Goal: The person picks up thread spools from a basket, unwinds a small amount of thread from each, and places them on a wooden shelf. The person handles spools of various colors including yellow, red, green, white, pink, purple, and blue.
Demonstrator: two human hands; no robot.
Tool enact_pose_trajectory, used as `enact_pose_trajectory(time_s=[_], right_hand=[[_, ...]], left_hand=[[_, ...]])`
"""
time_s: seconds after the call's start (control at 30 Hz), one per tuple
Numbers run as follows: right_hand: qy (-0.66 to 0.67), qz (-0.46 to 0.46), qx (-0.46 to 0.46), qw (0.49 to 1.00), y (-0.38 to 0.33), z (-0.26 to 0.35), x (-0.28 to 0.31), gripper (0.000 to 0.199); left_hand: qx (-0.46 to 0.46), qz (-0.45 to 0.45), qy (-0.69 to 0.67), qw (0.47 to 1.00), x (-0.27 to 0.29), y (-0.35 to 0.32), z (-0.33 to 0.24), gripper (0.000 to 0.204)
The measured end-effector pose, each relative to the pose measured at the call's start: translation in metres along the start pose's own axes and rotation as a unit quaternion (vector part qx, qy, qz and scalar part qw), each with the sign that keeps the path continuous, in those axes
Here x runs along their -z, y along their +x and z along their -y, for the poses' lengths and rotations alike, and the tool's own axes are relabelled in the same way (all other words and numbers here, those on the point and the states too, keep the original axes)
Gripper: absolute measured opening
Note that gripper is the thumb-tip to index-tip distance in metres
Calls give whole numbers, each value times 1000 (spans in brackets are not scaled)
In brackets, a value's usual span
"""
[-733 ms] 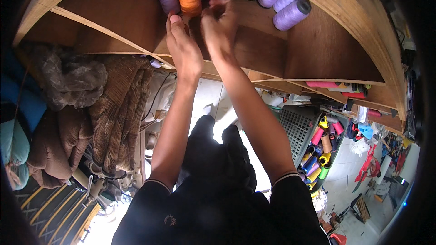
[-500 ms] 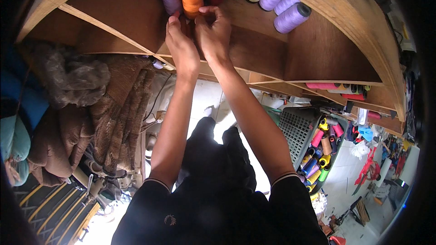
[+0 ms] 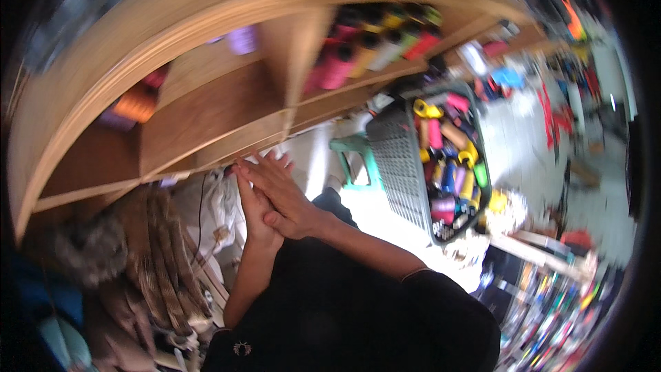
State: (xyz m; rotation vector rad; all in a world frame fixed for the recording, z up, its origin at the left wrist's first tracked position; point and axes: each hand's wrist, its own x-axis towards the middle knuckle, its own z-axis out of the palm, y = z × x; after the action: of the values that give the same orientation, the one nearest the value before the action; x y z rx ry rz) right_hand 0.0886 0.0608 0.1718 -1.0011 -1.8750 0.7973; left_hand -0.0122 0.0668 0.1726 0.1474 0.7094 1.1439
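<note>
My left hand [image 3: 256, 219] and my right hand [image 3: 288, 200] press together palm to palm in front of the shelf's lower edge. Their fingers are stretched out, and I see nothing held between them. The wooden shelf [image 3: 213, 114] curves above them, divided into compartments. An orange thread spool [image 3: 134, 105], blurred, stands in its left compartment beside darker ones. A lilac spool [image 3: 242, 40] stands in the middle compartment. Pink thread spools [image 3: 337, 65] and several of other colours fill the one on the right.
Right of my hands, a grey perforated plastic crate [image 3: 399, 169] holds many-coloured thread spools. Beside it stands a green stool [image 3: 358, 158]. Brown fabric [image 3: 162, 255] hangs at the left, near a crumpled clear plastic bag [image 3: 93, 251]. Mixed blurred items [image 3: 551, 317] lie at the lower right.
Both hands have left the orange spool, come down toward my body and met palm to palm. The view has swung right, bringing the crate nearer the middle and showing the green stool.
</note>
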Motion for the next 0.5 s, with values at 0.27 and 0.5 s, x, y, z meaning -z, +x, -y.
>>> enact_pose_trajectory(time_s=[0.27,0.5], right_hand=[[642,-289,-396,590,-108,-59,47,86],[700,-398,-347,481,-178,-81,87,83]], left_hand=[[-222,334,627,667,-60,-2,95,82],[-129,459,761,440,16,55,159,62]])
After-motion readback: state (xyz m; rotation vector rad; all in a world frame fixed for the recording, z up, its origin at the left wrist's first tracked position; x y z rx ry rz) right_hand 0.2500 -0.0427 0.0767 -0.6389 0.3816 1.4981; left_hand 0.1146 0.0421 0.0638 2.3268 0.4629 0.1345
